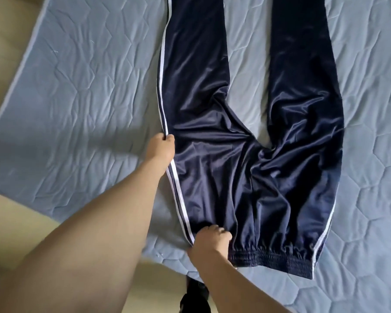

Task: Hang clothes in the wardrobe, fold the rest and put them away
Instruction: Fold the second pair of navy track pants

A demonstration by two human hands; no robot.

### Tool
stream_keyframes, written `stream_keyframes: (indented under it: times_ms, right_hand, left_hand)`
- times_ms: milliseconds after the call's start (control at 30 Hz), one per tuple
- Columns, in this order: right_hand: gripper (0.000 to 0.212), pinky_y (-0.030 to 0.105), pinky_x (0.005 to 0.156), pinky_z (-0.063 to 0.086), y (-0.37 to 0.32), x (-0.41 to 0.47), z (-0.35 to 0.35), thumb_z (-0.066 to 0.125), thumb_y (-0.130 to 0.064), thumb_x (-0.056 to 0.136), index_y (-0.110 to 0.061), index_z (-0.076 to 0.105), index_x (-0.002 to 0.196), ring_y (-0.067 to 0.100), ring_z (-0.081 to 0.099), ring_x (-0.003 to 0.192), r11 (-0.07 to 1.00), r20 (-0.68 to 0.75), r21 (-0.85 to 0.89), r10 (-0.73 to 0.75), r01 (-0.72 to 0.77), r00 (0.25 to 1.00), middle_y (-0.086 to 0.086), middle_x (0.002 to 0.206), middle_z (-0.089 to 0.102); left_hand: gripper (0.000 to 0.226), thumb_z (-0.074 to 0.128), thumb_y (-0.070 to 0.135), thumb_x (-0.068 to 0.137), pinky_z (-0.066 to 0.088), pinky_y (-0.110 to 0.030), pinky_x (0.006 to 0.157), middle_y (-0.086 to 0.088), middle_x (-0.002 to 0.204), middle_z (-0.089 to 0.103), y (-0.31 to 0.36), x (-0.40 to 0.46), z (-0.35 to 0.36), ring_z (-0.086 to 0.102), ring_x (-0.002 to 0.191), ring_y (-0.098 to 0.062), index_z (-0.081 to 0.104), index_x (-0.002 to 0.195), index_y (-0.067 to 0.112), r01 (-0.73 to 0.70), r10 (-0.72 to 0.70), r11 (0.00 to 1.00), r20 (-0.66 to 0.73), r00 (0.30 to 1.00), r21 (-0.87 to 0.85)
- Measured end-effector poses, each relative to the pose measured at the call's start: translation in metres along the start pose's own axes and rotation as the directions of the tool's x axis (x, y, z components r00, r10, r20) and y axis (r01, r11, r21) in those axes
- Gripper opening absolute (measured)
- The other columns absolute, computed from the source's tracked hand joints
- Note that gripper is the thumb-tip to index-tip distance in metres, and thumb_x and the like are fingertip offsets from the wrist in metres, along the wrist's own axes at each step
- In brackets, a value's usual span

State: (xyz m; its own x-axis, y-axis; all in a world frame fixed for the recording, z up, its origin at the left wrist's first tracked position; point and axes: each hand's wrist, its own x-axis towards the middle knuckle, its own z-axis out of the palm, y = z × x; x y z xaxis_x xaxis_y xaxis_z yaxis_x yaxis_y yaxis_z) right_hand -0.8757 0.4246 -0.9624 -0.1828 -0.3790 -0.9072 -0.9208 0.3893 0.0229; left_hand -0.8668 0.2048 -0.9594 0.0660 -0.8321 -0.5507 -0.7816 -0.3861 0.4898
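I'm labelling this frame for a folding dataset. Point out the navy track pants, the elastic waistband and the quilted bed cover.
shiny navy track pants with white side stripes (203, 109), head view, left leg's thigh
gathered navy elastic waistband (280, 258), head view, its middle
light blue quilted bed cover (77, 75), head view, bare patch left of pants

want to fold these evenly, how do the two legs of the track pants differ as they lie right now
The left leg shows two white stripes along its outer edge, which the left hand pinches; the right leg shows no stripe on its outer edge and nothing touches it. The left leg slants toward the crotch, while the right leg curves. Both are navy, shiny and lie flat on the blue quilt.
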Motion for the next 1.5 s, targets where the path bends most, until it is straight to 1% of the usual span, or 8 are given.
stream_keyframes:
  times_ms: [167,467,567,700,967,1133,1367,1500]
  right_hand:
    - [0.037,0.035,0.089,0.048,0.011,-0.003,-0.009,0.05,-0.018,0.089,-0.009,0.055,0.125,0.029,0.057,0.113,0.946,0.052,0.322,-0.061,0.042,0.997,0.011,0.124,0.058]
    - [0.02,0.029,0.072,0.05,0.221,-0.039,-0.01,0.049,0.004,0.085,-0.006,0.053,0.102,0.016,0.053,0.067,0.205,0.294,0.939,-0.057,-0.277,0.954,0.004,0.077,0.052]
    - [0.008,0.035,0.083,0.05,0.261,-0.04,0.011,0.044,-0.012,0.093,-0.011,0.047,0.085,0.024,0.056,0.083,0.443,0.299,0.848,0.054,-0.291,0.953,0.004,0.079,0.051]
    - [0.02,0.035,0.092,0.041,0.269,-0.04,0.037,0.037,-0.023,0.095,-0.005,0.045,0.089,0.031,0.052,0.116,0.696,0.206,0.667,0.171,-0.266,0.964,0.01,0.101,0.05]
    - [0.052,0.028,0.06,0.041,0.25,-0.043,0.05,0.061,-0.006,0.082,-0.018,0.025,0.117,0.016,0.05,0.08,-0.3,0.281,0.928,0.171,-0.222,0.944,0.007,0.103,0.048]
    - [0.023,0.031,0.065,0.043,0.25,-0.049,0.066,0.05,-0.002,0.063,-0.006,0.057,0.085,0.028,0.052,0.076,-0.116,0.399,0.913,0.064,-0.391,0.915,0.014,0.084,0.053]
    - [0.044,0.027,0.094,0.044,0.346,-0.081,0.078,0.041,-0.026,0.083,-0.011,0.061,0.12,0.025,0.056,0.116,0.874,0.36,0.364,0.187,-0.322,0.914,0.01,0.129,0.058]
    - [0.045,0.04,0.087,0.048,0.402,-0.076,0.072,0.047,-0.019,0.081,-0.014,0.051,0.126,0.029,0.055,0.114,0.764,0.164,0.302,0.548,-0.571,0.82,0.007,0.128,0.054]
  left_hand:
    - [0.012,0.038,0.018,0.093,0.033,-0.029,0.064,-0.007,0.091,0.048,0.041,-0.023,-0.003,0.043,0.073,-0.026,0.044,0.101,0.012,-0.111,0.111,0.99,-0.001,0.994,0.083]
    - [0.008,0.043,0.019,0.093,0.053,-0.033,0.06,-0.004,0.088,0.053,0.191,-0.117,0.109,0.057,0.073,-0.021,0.042,0.096,0.013,-0.317,0.385,0.921,0.414,0.825,-0.226]
    - [0.026,0.046,0.029,0.09,0.044,-0.029,0.067,0.0,0.085,0.055,0.191,-0.147,0.159,0.057,0.078,-0.018,0.054,0.105,0.01,-0.418,0.34,0.908,0.65,0.68,-0.037]
    - [0.036,0.049,0.025,0.088,0.046,-0.039,0.089,-0.01,0.12,0.058,0.091,-0.167,0.175,0.054,0.109,-0.033,0.053,0.123,0.015,-0.369,0.295,0.885,0.27,0.917,0.284]
    - [0.035,0.065,0.047,0.082,0.049,-0.029,0.078,0.0,0.097,0.069,-0.013,-0.193,0.168,0.062,0.085,-0.014,0.062,0.105,0.021,0.174,-0.132,0.984,0.544,0.829,-0.026]
    - [0.021,0.07,0.03,0.084,0.055,-0.037,0.085,-0.005,0.091,0.073,-0.015,-0.207,0.173,0.069,0.085,-0.023,0.068,0.098,0.014,0.238,-0.143,0.964,0.522,0.841,-0.119]
    - [0.035,0.06,0.031,0.091,0.052,-0.031,0.068,-0.008,0.095,0.068,-0.039,-0.249,0.16,0.065,0.079,-0.02,0.057,0.12,0.011,0.404,-0.331,0.913,0.698,0.635,0.066]
    - [0.038,0.069,0.023,0.085,0.052,-0.03,0.071,0.002,0.112,0.068,0.011,-0.21,0.177,0.067,0.095,-0.016,0.051,0.117,0.026,0.363,-0.111,0.855,0.554,0.825,-0.37]
